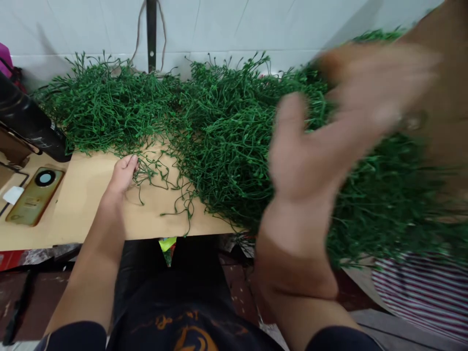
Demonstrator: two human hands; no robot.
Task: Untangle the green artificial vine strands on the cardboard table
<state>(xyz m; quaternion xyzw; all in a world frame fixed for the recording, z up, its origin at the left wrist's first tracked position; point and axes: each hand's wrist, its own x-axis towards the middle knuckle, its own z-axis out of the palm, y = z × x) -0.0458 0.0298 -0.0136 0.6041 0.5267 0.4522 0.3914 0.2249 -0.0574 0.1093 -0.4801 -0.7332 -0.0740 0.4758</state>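
My left hand (125,171) is closed in a pinch at the edge of some loose green sprigs (155,170), thin stems with small tips that look like artificial greenery. Stems come out by its fingertips. Higher and nearer the camera, my right hand (325,146) is blurred by motion, thumb apart from the stretched fingers, and I see nothing in it. It hides part of a large heap of the same green sprigs (234,146). A second green heap (109,107) lies beyond my left hand.
On the left are a phone (36,195) and a black cylinder (32,119), with the tan tabletop (87,190) beside them. A brown cardboard piece (446,97) rises at the right. Striped fabric (427,292) lies below it. A white wall (234,29) stands behind.
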